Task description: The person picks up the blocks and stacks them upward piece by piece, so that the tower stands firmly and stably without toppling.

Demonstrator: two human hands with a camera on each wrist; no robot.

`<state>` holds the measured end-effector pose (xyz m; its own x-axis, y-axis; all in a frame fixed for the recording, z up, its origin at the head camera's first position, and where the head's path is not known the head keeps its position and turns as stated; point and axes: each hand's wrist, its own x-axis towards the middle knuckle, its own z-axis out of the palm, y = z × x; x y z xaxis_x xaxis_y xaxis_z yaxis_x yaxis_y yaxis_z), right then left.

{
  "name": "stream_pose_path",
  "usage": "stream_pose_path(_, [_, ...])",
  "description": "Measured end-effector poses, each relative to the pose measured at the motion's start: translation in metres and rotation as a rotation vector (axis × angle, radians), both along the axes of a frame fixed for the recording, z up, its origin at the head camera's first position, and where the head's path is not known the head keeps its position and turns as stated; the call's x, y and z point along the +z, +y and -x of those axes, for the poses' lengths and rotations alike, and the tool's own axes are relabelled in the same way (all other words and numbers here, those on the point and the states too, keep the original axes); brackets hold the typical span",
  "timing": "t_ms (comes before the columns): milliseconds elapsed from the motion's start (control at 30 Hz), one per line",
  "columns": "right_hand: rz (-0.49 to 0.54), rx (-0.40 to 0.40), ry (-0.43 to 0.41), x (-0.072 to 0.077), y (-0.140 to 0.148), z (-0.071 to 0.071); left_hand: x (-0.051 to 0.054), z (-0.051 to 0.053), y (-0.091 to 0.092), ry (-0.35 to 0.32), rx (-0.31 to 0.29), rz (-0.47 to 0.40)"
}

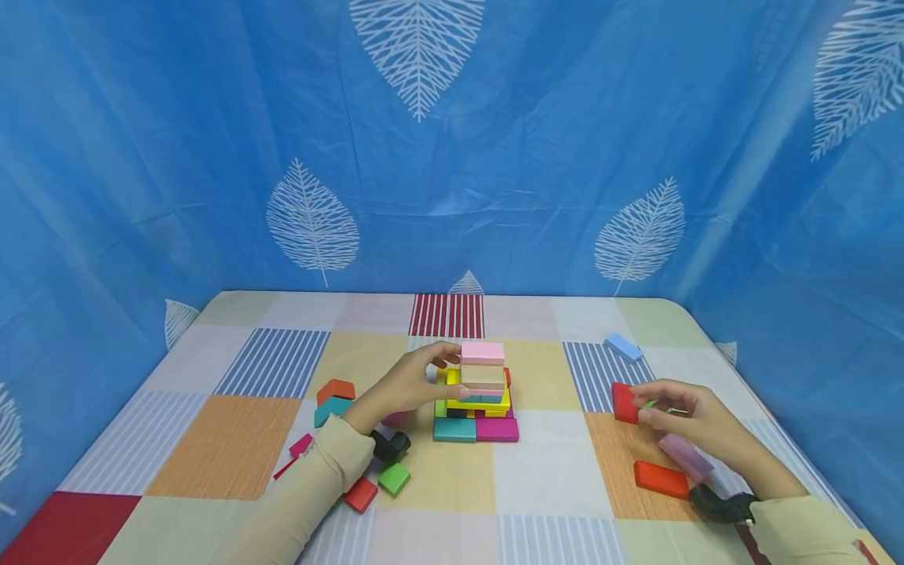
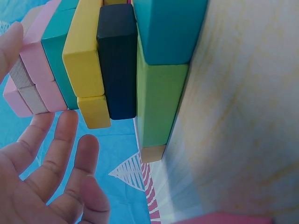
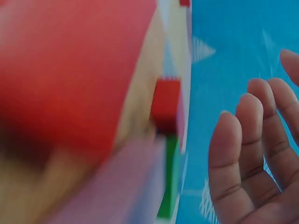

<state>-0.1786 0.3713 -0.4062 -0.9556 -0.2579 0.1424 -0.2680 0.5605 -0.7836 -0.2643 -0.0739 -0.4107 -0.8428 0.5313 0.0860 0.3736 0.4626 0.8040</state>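
Note:
A layered stack of coloured blocks stands mid-table, with a pink block (image 1: 482, 352) on top and teal and magenta blocks at its base. My left hand (image 1: 417, 380) is at the stack's left side, thumb and fingers spread around the upper layers; in the left wrist view the fingers (image 2: 65, 144) lie along the pink and teal blocks (image 2: 60, 46). My right hand (image 1: 695, 416) hovers at the right above a green block, beside a red block (image 1: 625, 402); in the right wrist view its fingers (image 3: 254, 154) are extended, holding nothing.
Near my right hand lie a purple block (image 1: 686, 457), another red block (image 1: 661, 479) and, farther back, a light blue block (image 1: 624, 348). Left of the stack are orange (image 1: 336, 390), teal (image 1: 332, 410), red (image 1: 361, 495) and green (image 1: 394, 479) blocks. A blue curtain (image 1: 452, 157) surrounds the table.

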Motion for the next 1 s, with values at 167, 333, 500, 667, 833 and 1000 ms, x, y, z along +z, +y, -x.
stream_pose_path(167, [-0.045,-0.029,-0.053,-0.008,0.031,-0.013,0.001,0.0,0.0,0.0,-0.003,-0.004])
stream_pose_path(333, [-0.072,-0.017,-0.112,-0.017,0.058,-0.023,0.003,-0.001,0.0,-0.01,0.001,-0.008])
stream_pose_path(500, [-0.103,-0.036,-0.219,-0.018,0.073,-0.028,0.002,-0.001,0.0,-0.014,0.001,-0.011])
stream_pose_path(667, [-0.096,0.065,-0.316,-0.02,0.082,-0.031,-0.001,0.001,-0.001,-0.007,-0.007,-0.014])
stream_pose_path(833, [-0.071,0.151,-0.255,-0.025,0.083,-0.034,-0.001,0.001,-0.001,-0.014,-0.007,-0.022])
stream_pose_path(1000, [-0.148,0.108,-0.214,-0.026,0.081,-0.033,-0.002,0.001,0.0,-0.018,-0.001,-0.019])
